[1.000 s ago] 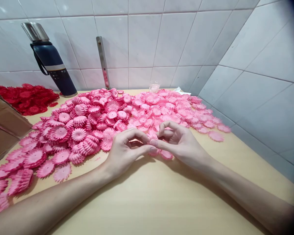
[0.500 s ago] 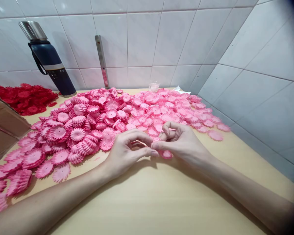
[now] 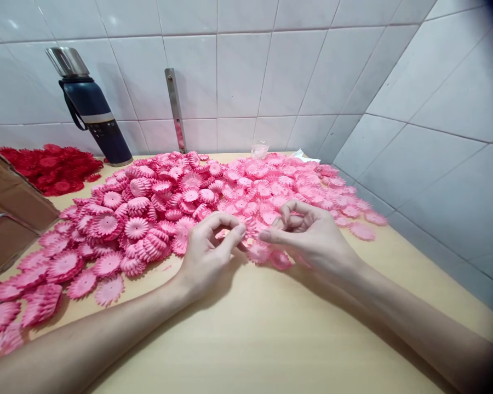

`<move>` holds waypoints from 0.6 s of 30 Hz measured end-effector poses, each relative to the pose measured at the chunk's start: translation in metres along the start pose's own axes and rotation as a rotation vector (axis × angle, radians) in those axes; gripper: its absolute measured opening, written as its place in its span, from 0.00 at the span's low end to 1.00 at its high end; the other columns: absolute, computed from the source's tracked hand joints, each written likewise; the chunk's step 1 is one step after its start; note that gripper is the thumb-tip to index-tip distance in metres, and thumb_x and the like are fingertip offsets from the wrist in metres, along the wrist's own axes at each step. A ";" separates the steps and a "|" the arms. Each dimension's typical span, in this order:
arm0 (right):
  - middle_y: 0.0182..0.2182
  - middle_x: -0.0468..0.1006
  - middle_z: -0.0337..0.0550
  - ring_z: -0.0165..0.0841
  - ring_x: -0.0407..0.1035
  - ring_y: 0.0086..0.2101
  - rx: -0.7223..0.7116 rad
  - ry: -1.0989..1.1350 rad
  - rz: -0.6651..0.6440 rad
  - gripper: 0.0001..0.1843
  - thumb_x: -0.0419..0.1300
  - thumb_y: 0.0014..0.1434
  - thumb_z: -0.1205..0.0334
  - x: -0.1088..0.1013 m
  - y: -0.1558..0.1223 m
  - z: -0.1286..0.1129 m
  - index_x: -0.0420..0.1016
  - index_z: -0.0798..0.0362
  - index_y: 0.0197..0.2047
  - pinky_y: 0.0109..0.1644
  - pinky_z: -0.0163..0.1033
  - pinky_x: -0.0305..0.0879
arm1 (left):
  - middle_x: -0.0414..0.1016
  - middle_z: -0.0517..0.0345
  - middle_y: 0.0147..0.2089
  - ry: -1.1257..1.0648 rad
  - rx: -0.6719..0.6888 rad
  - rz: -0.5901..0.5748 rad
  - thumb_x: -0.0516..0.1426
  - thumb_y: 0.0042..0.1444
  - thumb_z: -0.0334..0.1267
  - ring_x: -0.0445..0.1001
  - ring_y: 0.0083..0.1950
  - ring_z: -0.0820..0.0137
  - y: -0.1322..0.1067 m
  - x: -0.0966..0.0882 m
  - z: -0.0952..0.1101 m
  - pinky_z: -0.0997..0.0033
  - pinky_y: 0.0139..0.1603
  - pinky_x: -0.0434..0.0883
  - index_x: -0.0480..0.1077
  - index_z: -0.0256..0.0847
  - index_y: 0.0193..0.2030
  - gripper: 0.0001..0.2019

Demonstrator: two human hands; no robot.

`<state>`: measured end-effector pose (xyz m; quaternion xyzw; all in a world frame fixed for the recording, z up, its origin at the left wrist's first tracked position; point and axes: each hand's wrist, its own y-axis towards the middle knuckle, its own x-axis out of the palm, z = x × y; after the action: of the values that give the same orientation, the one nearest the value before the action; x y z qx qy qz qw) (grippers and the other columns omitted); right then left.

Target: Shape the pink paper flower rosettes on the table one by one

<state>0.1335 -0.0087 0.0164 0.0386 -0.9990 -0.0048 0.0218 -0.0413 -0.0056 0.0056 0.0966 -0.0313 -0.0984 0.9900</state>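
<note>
My left hand (image 3: 209, 249) is above the table just left of the middle, its thumb and index fingertip pinched together. A small pink scalloped flower disc (image 3: 252, 227) shows right at those fingertips and seems pinched in them. To its right, my right hand (image 3: 312, 235) is closed, thumb against curled fingers; what lies between them is too small to tell. A short gap separates the two hands. Loose pink flower discs (image 3: 280, 259) lie on the table beneath and between them. Behind the hands spreads a large heap of pink flower discs (image 3: 189, 194), partly stacked.
Dark red flower pieces (image 3: 51, 169) are piled at the back left beside a blue flask (image 3: 94, 109). A cardboard box (image 3: 12, 208) stands at the left edge. A small clear cup (image 3: 259, 149) and a metal strip (image 3: 175, 109) are by the tiled wall (image 3: 246, 71).
My hands, which were touching at the fingertips, have drawn apart, the left one moving left. The view has tilted slightly upward.
</note>
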 end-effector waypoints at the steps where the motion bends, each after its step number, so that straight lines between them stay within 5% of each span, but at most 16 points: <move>1: 0.15 0.67 0.29 0.23 0.60 0.16 -0.019 -0.007 0.049 0.24 0.75 0.37 0.61 -0.002 0.002 0.001 0.60 0.51 0.25 0.19 0.30 0.56 | 0.67 0.61 0.31 -0.045 -0.026 0.033 0.58 0.55 0.38 0.73 0.28 0.73 0.001 0.000 -0.001 0.73 0.26 0.75 0.67 0.35 0.32 0.07; 4: 0.18 0.65 0.30 0.24 0.60 0.19 -0.119 -0.008 0.239 0.21 0.73 0.40 0.58 -0.013 0.011 0.006 0.62 0.51 0.24 0.23 0.32 0.60 | 0.65 0.63 0.28 -0.161 -0.048 0.128 0.57 0.56 0.40 0.73 0.26 0.73 0.004 -0.002 -0.003 0.73 0.22 0.74 0.65 0.37 0.33 0.08; 8: 0.24 0.65 0.34 0.27 0.60 0.23 -0.283 -0.189 0.394 0.17 0.72 0.42 0.55 -0.022 0.018 0.010 0.68 0.50 0.27 0.26 0.35 0.61 | 0.69 0.60 0.32 -0.039 -0.034 0.062 0.60 0.54 0.39 0.74 0.30 0.74 0.006 -0.002 -0.005 0.70 0.33 0.77 0.68 0.35 0.33 0.08; 14: 0.31 0.74 0.40 0.34 0.70 0.33 -0.301 -0.204 0.018 0.16 0.70 0.46 0.57 -0.001 0.003 0.005 0.71 0.49 0.36 0.33 0.38 0.68 | 0.73 0.53 0.39 0.098 0.056 -0.024 0.60 0.54 0.39 0.76 0.40 0.68 0.003 -0.003 -0.007 0.68 0.40 0.78 0.74 0.36 0.36 0.08; 18: 0.32 0.78 0.42 0.36 0.74 0.34 -0.147 -0.115 -0.029 0.18 0.69 0.47 0.56 0.008 -0.003 0.006 0.71 0.50 0.39 0.32 0.38 0.71 | 0.74 0.51 0.40 0.099 0.106 -0.058 0.61 0.52 0.37 0.76 0.42 0.66 0.003 -0.003 -0.007 0.68 0.41 0.78 0.76 0.36 0.37 0.08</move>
<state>0.1254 -0.0125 0.0105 0.0509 -0.9949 -0.0805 -0.0327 -0.0434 -0.0006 -0.0012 0.1546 0.0155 -0.1205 0.9805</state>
